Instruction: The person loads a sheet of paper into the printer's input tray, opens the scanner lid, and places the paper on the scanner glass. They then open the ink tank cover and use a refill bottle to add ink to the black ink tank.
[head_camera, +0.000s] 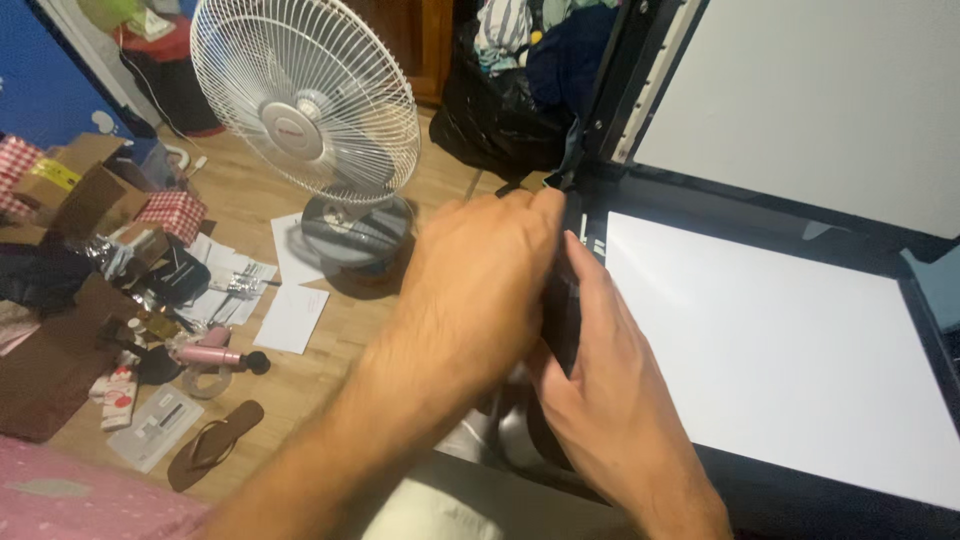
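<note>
Both hands work the left edge of an open flatbed scanner (590, 215). Left hand (480, 290) curls closed over the dark edge; right hand (610, 390) grips it from below. White sheet (780, 340) lies on the glass. Judgement: positioning step; steady alignment needed next.

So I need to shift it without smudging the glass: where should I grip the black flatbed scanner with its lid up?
Grip the black flatbed scanner by its left edge frame, coming from the left, where the left hand and right hand already are: the raised lid blocks the back.
</note>
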